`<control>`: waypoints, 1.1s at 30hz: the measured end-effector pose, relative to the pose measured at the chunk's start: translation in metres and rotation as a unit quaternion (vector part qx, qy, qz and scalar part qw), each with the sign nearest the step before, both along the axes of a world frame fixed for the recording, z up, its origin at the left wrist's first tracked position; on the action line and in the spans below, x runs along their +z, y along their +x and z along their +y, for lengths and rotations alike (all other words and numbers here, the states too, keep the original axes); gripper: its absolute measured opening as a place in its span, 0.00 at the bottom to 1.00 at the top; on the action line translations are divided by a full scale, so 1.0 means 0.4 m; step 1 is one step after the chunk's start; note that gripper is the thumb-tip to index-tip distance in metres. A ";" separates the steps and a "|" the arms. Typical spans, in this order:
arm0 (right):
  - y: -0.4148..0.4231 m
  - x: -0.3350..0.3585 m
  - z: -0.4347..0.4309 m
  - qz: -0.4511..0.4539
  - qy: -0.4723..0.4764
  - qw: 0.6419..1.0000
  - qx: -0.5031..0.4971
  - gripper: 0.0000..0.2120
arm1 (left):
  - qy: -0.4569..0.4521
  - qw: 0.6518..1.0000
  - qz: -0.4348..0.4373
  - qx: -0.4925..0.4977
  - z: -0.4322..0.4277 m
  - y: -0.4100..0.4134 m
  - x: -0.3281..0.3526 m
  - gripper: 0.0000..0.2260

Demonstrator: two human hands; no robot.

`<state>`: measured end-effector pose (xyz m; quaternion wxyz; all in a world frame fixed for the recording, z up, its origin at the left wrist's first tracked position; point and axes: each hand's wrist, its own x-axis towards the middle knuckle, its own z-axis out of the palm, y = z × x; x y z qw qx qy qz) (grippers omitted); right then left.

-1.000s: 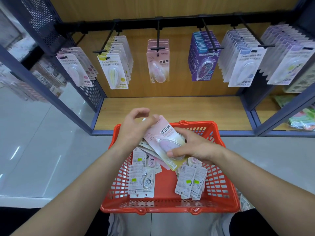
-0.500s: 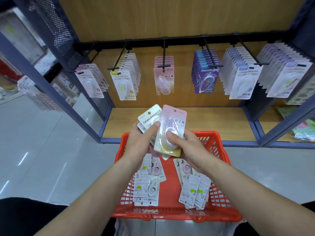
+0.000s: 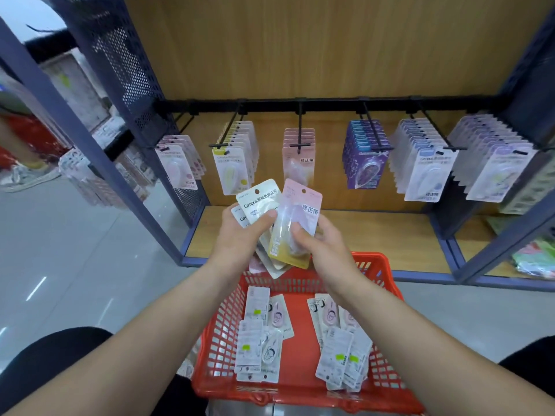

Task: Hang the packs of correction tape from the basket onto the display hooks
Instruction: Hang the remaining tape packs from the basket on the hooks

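Several cream packs (image 3: 259, 201) fanned in left hand (image 3: 237, 244), thumb clamped across them; pink pack (image 3: 300, 205) pinched in right hand (image 3: 324, 253) beside them, held above red basket (image 3: 300, 388), short of middle hook (image 3: 299, 130). Other loose packs (image 3: 259, 337) lying on basket floor.

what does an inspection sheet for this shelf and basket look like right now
surface: wooden shelf board
job's things: cream pack and pink pack held up; loose packs lie in the red basket; display hooks carry rows
clutter: nothing seen
grippers: left hand grips the cream pack; right hand pinches the pink pack
cables: nothing seen
surroundings: grey floor, perforated side panel
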<state>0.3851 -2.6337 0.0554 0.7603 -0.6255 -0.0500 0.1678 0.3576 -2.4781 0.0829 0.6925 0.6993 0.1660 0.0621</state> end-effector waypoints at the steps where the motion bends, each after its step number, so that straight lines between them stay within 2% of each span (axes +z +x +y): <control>1: 0.005 -0.001 0.001 0.002 0.000 1.000 0.007 0.15 | -0.005 1.000 0.003 0.007 0.003 0.007 -0.004 0.32; 2: 0.014 -0.004 0.002 0.002 -0.003 1.000 0.011 0.16 | -0.007 1.000 0.000 0.006 0.009 0.018 -0.015 0.37; 4: 0.035 -0.009 0.000 -0.003 -0.005 1.000 0.011 0.16 | 0.002 1.000 -0.005 -0.007 0.019 0.040 -0.028 0.40; 7: 0.070 -0.011 -0.005 0.005 0.001 1.000 -0.031 0.17 | 0.004 1.000 -0.003 -0.004 0.045 0.060 -0.021 0.36; 10: 0.109 -0.014 -0.012 -0.019 -0.058 0.996 -0.071 0.14 | 0.007 0.999 0.021 0.030 0.088 0.063 -0.017 0.25; 12: 0.136 -0.018 -0.004 -0.032 -0.086 0.993 -0.074 0.14 | -0.014 0.998 0.039 0.044 0.114 0.056 -0.015 0.22; 14: 0.170 -0.020 0.015 -0.050 -0.117 0.989 -0.079 0.17 | -0.030 0.998 0.044 0.039 0.129 0.049 -0.015 0.21; 17: 0.223 -0.016 0.046 -0.076 -0.133 0.983 -0.100 0.21 | -0.019 0.998 0.048 0.039 0.137 0.039 -0.015 0.13; 23: 0.289 -0.029 0.066 -0.072 -0.122 0.980 -0.139 0.22 | -0.013 0.997 0.062 0.038 0.153 0.024 -0.012 0.13; 33: 0.331 -0.057 0.085 -0.088 -0.156 0.971 -0.155 0.20 | -0.008 0.997 0.061 0.037 0.164 0.027 -0.027 0.14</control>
